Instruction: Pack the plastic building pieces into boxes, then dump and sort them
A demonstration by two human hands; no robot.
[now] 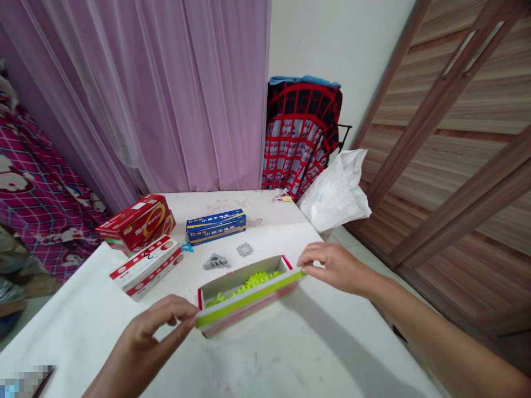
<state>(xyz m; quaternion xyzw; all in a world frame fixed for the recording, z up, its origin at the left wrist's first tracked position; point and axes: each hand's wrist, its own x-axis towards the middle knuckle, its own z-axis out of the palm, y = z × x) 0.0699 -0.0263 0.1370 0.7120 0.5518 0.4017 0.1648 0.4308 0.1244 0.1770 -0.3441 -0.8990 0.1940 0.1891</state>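
A long open cardboard box (249, 298) with a green side lies on the white table (290, 354). It holds several small lime-green plastic pieces (249, 284). My left hand (153, 331) pinches the box's near left end. At the far right end my right hand (332, 265) grips the box with thumb and fingers closed on its edge. Two small grey toothed pieces (215, 261) (244, 249) lie just behind the box.
A blue and yellow box (215, 225), a red box (135, 221) and a white and red box (145, 265) sit further back on the table. A white plastic bag (336, 193), a red patterned cloth on a chair (301, 138), pink curtains and a wooden door surround the table.
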